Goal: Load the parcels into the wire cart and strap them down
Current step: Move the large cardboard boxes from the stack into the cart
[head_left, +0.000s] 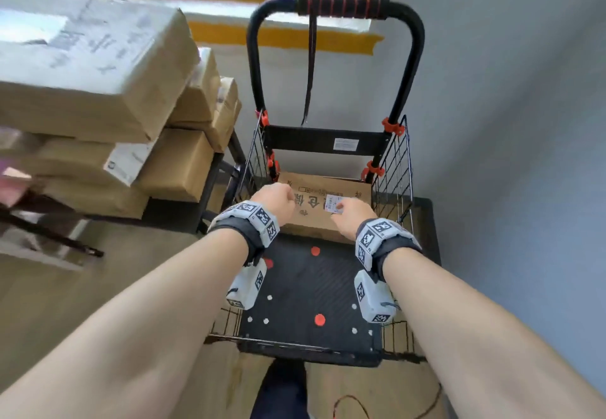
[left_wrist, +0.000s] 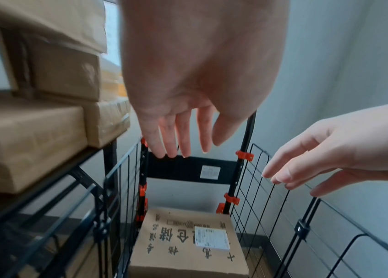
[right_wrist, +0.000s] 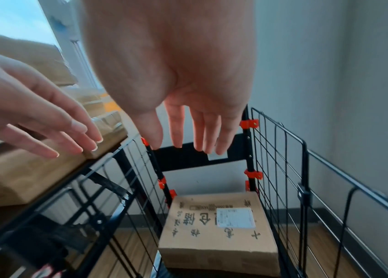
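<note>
A black wire cart point(head_left: 395, 169) with orange clips stands against the wall. One brown cardboard parcel point(head_left: 314, 212) with a white label lies flat at the far end of its black floor, also seen in the left wrist view as the parcel point(left_wrist: 183, 244) and in the right wrist view as the parcel point(right_wrist: 216, 233). My left hand point(head_left: 275, 200) and right hand point(head_left: 351, 213) hover above that parcel with fingers straight and spread, holding nothing. Left hand point(left_wrist: 183, 131) and right hand point(right_wrist: 188, 129) are apart from the box. A black strap point(head_left: 310, 67) hangs from the cart handle point(head_left: 341, 7).
More brown parcels point(head_left: 98, 67) are stacked on a black shelf rack point(head_left: 210, 185) to the left of the cart. A grey wall runs on the right. Near half of the cart floor point(head_left: 311, 294) is bare. A red cable point(head_left: 354, 402) lies on the wooden floor.
</note>
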`<act>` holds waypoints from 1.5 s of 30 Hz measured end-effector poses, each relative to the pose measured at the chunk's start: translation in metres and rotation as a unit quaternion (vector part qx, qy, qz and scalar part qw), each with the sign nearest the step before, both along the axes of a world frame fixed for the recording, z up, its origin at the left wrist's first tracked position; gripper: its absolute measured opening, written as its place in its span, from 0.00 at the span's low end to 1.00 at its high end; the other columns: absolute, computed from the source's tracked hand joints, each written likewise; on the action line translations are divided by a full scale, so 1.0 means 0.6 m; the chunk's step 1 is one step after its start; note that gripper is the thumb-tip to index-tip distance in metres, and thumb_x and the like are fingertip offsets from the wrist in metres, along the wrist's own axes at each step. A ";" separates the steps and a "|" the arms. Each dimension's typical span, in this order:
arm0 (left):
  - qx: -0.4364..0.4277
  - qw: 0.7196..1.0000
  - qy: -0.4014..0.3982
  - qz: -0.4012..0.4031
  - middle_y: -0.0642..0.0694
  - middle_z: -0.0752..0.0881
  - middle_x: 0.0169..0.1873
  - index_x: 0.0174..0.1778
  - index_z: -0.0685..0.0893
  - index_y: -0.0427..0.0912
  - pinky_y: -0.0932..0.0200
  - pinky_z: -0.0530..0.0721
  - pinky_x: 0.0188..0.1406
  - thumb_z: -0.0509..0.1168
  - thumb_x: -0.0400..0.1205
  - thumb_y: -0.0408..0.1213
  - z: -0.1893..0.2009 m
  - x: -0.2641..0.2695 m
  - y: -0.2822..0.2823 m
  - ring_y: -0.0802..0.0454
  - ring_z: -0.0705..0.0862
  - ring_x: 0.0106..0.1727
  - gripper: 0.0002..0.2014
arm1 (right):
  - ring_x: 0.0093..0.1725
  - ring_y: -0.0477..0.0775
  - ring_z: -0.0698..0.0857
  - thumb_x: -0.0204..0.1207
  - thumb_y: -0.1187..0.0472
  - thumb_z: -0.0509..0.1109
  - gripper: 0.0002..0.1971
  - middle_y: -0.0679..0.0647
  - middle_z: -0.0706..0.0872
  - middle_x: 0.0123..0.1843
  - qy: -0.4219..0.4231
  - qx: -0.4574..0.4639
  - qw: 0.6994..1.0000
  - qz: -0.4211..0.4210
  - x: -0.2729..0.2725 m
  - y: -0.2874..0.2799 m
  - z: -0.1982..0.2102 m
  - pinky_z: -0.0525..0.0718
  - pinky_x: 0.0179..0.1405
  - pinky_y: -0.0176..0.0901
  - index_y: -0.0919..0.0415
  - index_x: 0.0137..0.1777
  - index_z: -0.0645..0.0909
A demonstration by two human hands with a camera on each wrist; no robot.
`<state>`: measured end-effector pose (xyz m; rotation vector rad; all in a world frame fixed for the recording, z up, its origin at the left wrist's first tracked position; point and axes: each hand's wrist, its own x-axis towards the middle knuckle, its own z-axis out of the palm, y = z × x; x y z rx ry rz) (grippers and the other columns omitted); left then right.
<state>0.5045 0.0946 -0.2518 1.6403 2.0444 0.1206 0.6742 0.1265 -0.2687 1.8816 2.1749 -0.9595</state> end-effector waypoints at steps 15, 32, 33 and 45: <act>0.095 0.990 0.083 0.067 0.44 0.85 0.56 0.58 0.82 0.46 0.53 0.82 0.55 0.56 0.82 0.38 0.238 -0.222 -0.212 0.44 0.83 0.56 0.13 | 0.57 0.59 0.84 0.79 0.58 0.64 0.14 0.58 0.85 0.60 0.071 0.113 0.988 0.081 -0.207 -0.137 0.221 0.82 0.55 0.47 0.61 0.62 0.80; 0.211 0.969 0.067 0.111 0.43 0.71 0.71 0.70 0.75 0.47 0.53 0.77 0.61 0.59 0.84 0.41 0.293 -0.726 -0.174 0.43 0.78 0.65 0.18 | 0.69 0.62 0.75 0.81 0.53 0.61 0.22 0.59 0.71 0.73 0.160 0.256 0.948 -0.104 -0.581 -0.078 0.261 0.74 0.68 0.53 0.59 0.73 0.71; 0.213 0.968 0.066 0.116 0.42 0.69 0.73 0.71 0.75 0.47 0.51 0.75 0.65 0.59 0.83 0.41 0.290 -0.746 -0.165 0.42 0.75 0.69 0.18 | 0.70 0.62 0.73 0.81 0.52 0.61 0.23 0.59 0.70 0.74 0.151 0.254 0.948 -0.116 -0.591 -0.074 0.255 0.73 0.69 0.53 0.58 0.74 0.69; 0.181 0.964 -0.040 0.192 0.36 0.60 0.79 0.74 0.70 0.54 0.41 0.66 0.74 0.56 0.83 0.55 0.213 -0.878 -0.108 0.36 0.64 0.78 0.23 | 0.78 0.60 0.64 0.80 0.47 0.63 0.25 0.59 0.58 0.81 0.168 0.259 0.932 -0.189 -0.643 -0.051 0.225 0.67 0.74 0.51 0.52 0.76 0.68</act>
